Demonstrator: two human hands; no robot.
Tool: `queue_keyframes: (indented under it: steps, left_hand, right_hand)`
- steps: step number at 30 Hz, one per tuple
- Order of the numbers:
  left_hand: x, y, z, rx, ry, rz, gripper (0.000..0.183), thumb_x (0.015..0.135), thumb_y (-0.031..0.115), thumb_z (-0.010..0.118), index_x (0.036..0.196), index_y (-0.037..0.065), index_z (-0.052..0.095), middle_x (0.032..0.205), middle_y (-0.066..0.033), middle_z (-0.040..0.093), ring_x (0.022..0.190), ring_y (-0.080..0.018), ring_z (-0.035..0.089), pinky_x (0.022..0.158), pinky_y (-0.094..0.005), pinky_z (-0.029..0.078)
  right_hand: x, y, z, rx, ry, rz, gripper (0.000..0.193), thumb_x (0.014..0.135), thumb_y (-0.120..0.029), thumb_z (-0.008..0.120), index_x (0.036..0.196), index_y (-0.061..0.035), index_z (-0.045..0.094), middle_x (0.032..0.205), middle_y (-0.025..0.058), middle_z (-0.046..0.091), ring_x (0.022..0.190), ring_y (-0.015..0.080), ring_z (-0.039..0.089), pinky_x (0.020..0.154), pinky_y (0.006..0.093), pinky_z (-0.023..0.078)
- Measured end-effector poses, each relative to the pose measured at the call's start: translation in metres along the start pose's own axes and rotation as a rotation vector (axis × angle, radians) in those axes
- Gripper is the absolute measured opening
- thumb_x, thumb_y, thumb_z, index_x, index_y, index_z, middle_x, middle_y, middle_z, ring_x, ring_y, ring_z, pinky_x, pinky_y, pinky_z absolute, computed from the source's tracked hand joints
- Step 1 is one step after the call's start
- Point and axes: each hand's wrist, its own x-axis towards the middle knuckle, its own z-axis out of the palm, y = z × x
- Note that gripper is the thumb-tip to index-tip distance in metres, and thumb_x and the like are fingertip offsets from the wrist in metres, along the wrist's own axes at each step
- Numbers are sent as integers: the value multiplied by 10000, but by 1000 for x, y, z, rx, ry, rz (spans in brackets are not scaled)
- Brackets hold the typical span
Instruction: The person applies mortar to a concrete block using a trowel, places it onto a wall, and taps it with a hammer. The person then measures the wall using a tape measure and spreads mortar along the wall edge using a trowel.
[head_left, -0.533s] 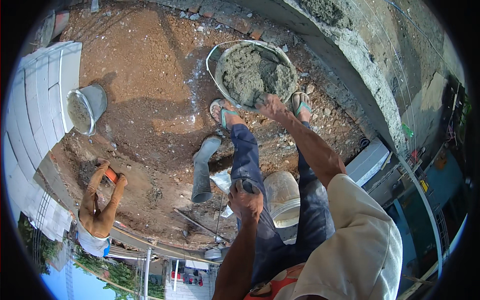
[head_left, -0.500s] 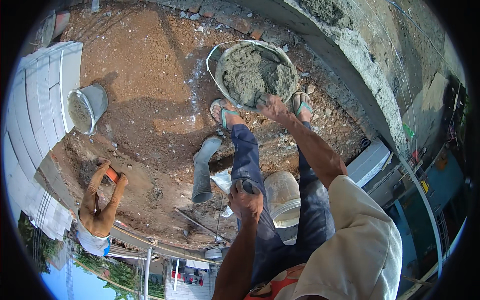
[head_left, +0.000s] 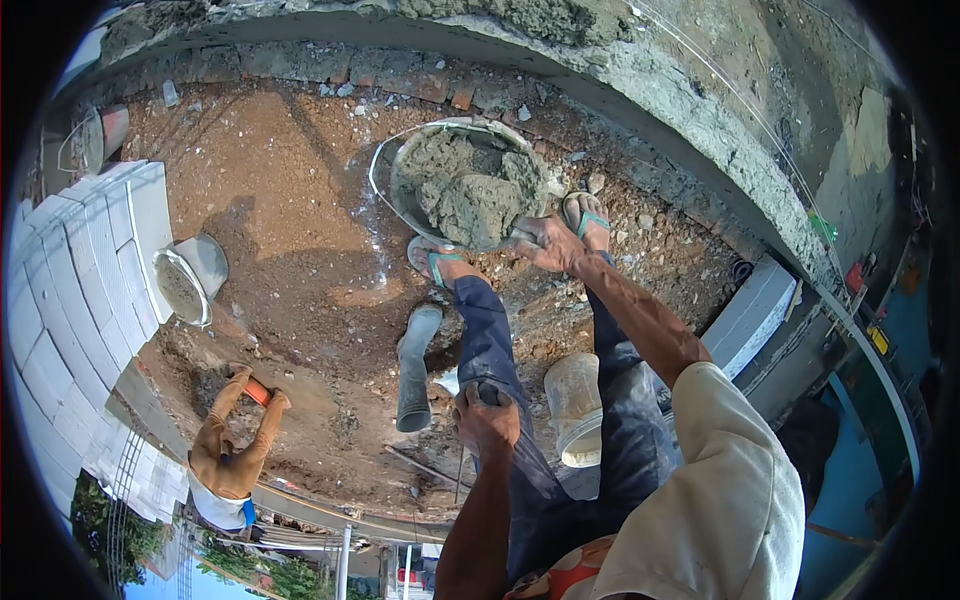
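Observation:
A round bucket (head_left: pixel 409 205) of wet grey mortar (head_left: pixel 478 207) stands in front of my feet, its pale wire handle swung to the left. My right hand (head_left: pixel 545 243) is closed at the bucket's near right rim, beside a heaped lump of mortar. Whatever the fingers grip is hidden by the hand and mortar. My left hand (head_left: pixel 487 420) rests by my left knee, fingers curled round a dark rounded object (head_left: pixel 491 392) whose kind I cannot make out. Sandals (head_left: pixel 586 222) and dark trousers show on my legs.
A grey rubber boot (head_left: pixel 414 365) and a tipped pale bucket (head_left: pixel 574 410) lie near my legs. To the left are another bucket (head_left: pixel 197 275), stacked pale blocks (head_left: pixel 90 290) and a person (head_left: pixel 235 465) holding an orange-red thing. A low mortar-covered wall (head_left: pixel 690 130) curves across the far side.
The view has shifted, so the mortar bucket sits lower and further left. Mortar beside my right hand now shows as a raised lump. My left hand stays at the knee.

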Motion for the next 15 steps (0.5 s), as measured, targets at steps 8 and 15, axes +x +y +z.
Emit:
queue_keyframes:
  steps: [8,15]
  left_hand:
    - [-5,2,-8,74,72,-40,611,838,383,767,1358,85,650,1383,-114,603,1235,-351,615,1061,-449,507]
    - [-6,11,-11,84,231,69,554,805,362,810,1253,49,717,1239,-134,683,1167,-355,657,1019,-455,525]
  right_hand:
    - [-61,-35,-151,-6,109,-1,528,842,-370,679,1190,27,700,985,224,751,863,367,724,814,459,564]
    - [-60,-28,-302,-550,410,-79,452,882,-282,684,1237,-2,682,1067,228,721,904,416,726,774,475,593]
